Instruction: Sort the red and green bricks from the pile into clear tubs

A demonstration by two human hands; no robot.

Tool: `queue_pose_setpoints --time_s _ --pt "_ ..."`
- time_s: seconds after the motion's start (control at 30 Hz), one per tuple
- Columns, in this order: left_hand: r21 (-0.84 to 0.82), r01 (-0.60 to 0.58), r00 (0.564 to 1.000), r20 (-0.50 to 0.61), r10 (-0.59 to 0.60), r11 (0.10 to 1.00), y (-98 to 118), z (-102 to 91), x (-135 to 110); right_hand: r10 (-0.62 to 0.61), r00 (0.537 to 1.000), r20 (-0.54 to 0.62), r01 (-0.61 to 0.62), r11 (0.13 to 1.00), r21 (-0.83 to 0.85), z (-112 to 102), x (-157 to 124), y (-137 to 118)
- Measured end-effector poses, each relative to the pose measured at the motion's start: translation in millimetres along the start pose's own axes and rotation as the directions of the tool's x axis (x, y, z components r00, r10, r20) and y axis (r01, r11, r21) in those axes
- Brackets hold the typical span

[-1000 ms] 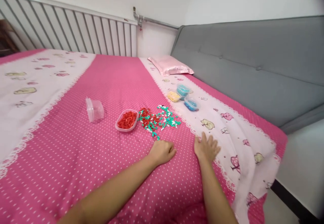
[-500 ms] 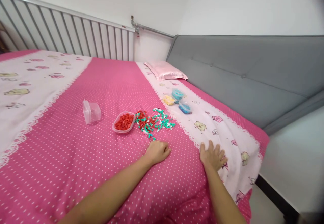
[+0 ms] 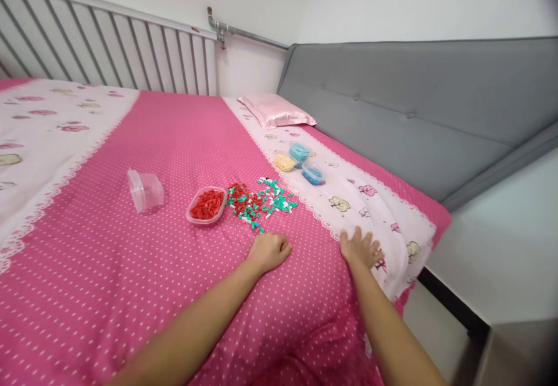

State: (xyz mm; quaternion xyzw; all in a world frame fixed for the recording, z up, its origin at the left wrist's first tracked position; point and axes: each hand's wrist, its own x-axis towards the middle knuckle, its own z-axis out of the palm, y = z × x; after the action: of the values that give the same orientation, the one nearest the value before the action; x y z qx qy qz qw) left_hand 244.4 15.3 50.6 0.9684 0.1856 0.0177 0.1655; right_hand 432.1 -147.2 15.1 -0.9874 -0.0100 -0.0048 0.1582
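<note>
My left hand [image 3: 269,250] rests on the pink dotted bedspread, curled into a fist, and no object shows in it. Just beyond its knuckles lies a loose spread of small green, white and red pieces [image 3: 261,200]. To the left of that pile, a clear plastic tub [image 3: 189,214] holds many small red pieces [image 3: 208,204]. My right hand [image 3: 360,248] lies flat on the white printed band of the bedspread, fingers spread, holding nothing. Farther left, a clear container [image 3: 150,191] lies tipped on its side.
Beyond the pile stand small clear tubs of yellow pieces [image 3: 285,162], turquoise pieces [image 3: 299,152] and blue pieces [image 3: 313,174]. A pink pillow [image 3: 276,111] lies against the grey headboard [image 3: 392,95]. The bed's edge drops to the floor at the right.
The whole view has shifted slightly, so the things appear a little further left and higher. Both hands stay in place on the bed, the left closed and the right spread.
</note>
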Motion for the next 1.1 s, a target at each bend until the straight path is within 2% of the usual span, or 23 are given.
queue_pose_setpoints --time_s 0.07,0.13,0.27,0.47,0.9,1.0,1.1 --pt "-0.006 -0.009 1.000 0.002 0.009 1.000 0 0.4 1 0.089 0.993 0.073 -0.091 0.995 0.031 -4 8 -14" --pt "-0.011 -0.018 1.000 0.001 0.018 1.000 -1 0.9 1 0.117 0.991 0.062 -0.120 0.991 0.054 -5 14 -29" --pt "-0.017 -0.032 0.999 -0.006 0.032 0.999 -4 2.3 -1 -0.010 1.000 -0.020 0.011 0.999 0.045 7 11 -47" --pt "-0.042 -0.040 0.999 -0.002 0.040 0.998 -4 4.9 -4 -0.062 0.990 -0.123 0.060 0.998 -0.027 28 4 -37" --pt "-0.071 -0.093 0.995 -0.043 0.091 0.993 -4 4.9 -7 -0.059 0.990 -0.126 0.050 0.996 -0.070 22 -1 -37" --pt "-0.077 -0.083 0.994 -0.075 0.077 0.994 -5 0.4 -10 -0.052 0.993 -0.108 0.041 0.995 -0.096 22 0 -33" --pt "-0.067 -0.024 0.990 -0.139 0.015 0.997 -9 -9.2 -10 -0.062 0.989 -0.136 0.049 0.994 -0.096 24 2 -31"
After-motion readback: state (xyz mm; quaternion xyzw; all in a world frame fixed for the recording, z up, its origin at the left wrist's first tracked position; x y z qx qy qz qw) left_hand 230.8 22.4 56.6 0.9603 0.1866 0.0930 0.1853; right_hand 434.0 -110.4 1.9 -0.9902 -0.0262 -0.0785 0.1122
